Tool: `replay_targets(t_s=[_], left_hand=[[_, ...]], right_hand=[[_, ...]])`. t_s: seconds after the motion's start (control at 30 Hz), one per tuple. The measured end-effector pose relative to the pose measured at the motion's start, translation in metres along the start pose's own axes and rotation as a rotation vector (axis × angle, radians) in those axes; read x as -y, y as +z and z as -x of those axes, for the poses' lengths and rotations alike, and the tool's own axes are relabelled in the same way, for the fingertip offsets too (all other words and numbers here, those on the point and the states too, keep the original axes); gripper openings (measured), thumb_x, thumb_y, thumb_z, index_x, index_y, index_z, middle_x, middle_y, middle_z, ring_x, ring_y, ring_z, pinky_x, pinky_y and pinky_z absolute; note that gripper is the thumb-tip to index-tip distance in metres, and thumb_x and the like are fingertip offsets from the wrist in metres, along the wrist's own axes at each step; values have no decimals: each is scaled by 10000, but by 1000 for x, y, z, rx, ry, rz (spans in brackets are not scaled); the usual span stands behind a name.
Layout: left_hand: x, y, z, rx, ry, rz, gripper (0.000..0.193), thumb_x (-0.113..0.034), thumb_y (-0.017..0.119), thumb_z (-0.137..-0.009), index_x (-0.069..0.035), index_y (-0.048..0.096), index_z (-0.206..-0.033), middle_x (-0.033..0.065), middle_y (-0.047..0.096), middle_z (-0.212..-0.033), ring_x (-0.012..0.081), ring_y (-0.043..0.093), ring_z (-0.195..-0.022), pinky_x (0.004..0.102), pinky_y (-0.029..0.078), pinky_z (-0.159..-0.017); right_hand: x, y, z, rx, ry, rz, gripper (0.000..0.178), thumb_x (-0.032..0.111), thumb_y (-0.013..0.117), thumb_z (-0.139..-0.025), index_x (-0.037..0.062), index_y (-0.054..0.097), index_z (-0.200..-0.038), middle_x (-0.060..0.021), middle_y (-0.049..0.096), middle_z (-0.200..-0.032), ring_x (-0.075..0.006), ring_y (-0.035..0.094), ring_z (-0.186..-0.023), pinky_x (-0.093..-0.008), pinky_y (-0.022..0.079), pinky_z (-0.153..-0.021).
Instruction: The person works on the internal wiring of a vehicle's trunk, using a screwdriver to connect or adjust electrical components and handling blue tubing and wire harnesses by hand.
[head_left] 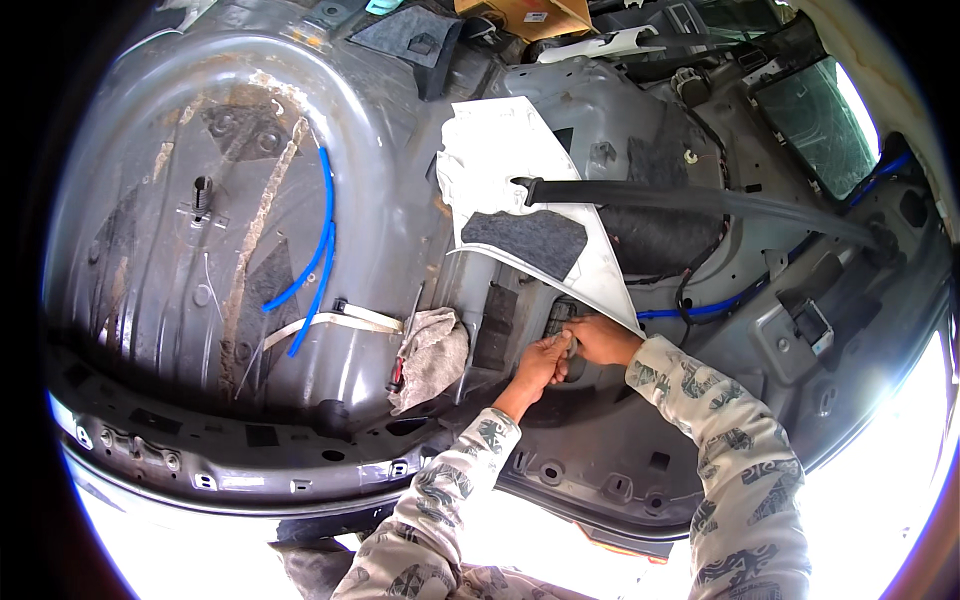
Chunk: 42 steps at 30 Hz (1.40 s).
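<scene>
Both my hands meet near the rear edge of a car's stripped luggage floor. My left hand (541, 366) is closed, thumb and fingers pinched together, and what it pinches is too small to make out. Touching it, my right hand (601, 340) has its fingers curled in over the same spot, so any held piece is hidden. Just beyond them is a dark slotted vent (562, 318) set in the bodywork. A white trim panel (510, 140) with a grey felt patch lies above my right hand, a black seat belt (680, 197) passing through its slot.
Left of my hands sit a crumpled rag (436, 358) and a red-handled screwdriver (396, 376). Blue tubing (328, 240) lies in the round spare-wheel well (150, 260). A blue-sleeved cable (700, 309) runs along the right side wall. A cardboard box (535, 18) is at the far end.
</scene>
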<state>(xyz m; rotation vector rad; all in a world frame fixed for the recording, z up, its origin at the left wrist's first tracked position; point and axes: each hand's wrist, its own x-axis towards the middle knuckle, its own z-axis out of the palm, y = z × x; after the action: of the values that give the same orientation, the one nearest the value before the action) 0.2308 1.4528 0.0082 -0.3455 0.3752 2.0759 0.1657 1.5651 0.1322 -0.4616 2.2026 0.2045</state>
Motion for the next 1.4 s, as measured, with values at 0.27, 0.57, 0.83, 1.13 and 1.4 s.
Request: replay_targets(t_s=[0.27,0.57,0.83,1.13,1.4], left_hand=[[-8,-3,5,103,195,-85,345,-360,664,-938,-72,607,-756,-68,442,-555,24,375,-435,222,261,-386],[-44,-87,70,141,180,-642,351,-415,631,-943,-67,657,-912,-29,580,-684,57,516,-572,239,404,-512],[85,-133,243,472,69,-1099,261,-337,597,-933,-98,677,-999,122,678,-824,290,631,-712,402,498,-687],[233,-220,277,570,-197,-1589,238,-262,597,-819,-58,720,-829,175,703,-823,332,701,-827,457,543,-737],[279,-257,306,463,-18,-1834,332,-281,529,-911,-78,604,-1162,192,678,-939,348,692,-828,472,550,-742]], right_hand=[[-18,9,-5,128,30,36,229,25,614,-753,10,622,-982,-196,644,-966,-388,622,-970,-470,482,-827],[-24,10,-9,-50,111,-208,354,88,758,-740,9,624,-1057,-184,636,-990,-370,608,-974,-439,466,-863],[-32,22,-18,-75,155,-150,322,76,727,-774,26,622,-1074,-188,637,-954,-376,607,-967,-436,461,-865],[-41,27,-24,3,244,-353,341,66,742,-752,50,665,-1085,-153,683,-1023,-307,638,-988,-381,476,-870],[-55,62,-17,-159,355,-179,349,177,765,-742,115,696,-1079,-169,689,-957,-358,649,-952,-433,489,-852]])
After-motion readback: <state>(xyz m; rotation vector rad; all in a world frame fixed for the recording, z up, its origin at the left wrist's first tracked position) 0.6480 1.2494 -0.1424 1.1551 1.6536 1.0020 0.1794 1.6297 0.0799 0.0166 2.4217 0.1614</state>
